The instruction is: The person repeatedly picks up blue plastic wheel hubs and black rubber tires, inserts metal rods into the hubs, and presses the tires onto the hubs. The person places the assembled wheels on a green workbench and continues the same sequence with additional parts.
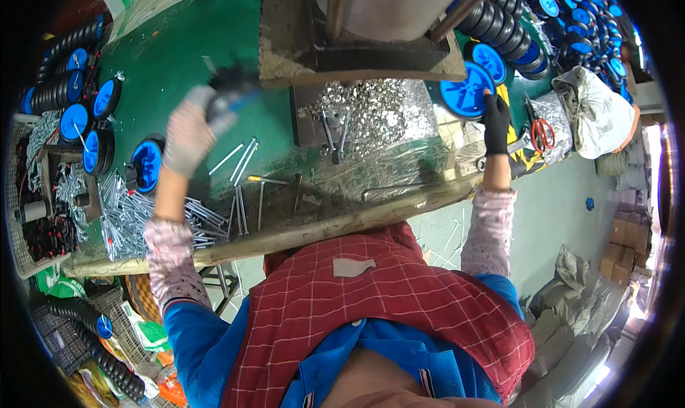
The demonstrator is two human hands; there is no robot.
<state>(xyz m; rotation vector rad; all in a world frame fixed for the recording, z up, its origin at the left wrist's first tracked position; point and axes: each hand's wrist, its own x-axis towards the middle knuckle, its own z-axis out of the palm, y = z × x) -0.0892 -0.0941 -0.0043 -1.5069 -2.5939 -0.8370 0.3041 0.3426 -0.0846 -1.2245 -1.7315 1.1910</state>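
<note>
My left hand (187, 135), in a light glove, is raised over the green bench (178, 58) and grips a motion-blurred dark and blue object (230, 98); what the object is cannot be told. My right hand (496, 123), in a black glove, reaches to the right of the machine and holds the lower edge of a blue wheel (467, 88) with a black tyre. Loose metal rods (239, 162) lie on the bench just below my left hand.
A metal press (357, 30) stands at the top centre, with a heap of small silver caps (382, 112) in front of it. Blue wheels are stacked at left (78, 119) and upper right (571, 8). A rod pile (128, 219), red scissors (542, 131) and a grey sack (592, 112) lie nearby.
</note>
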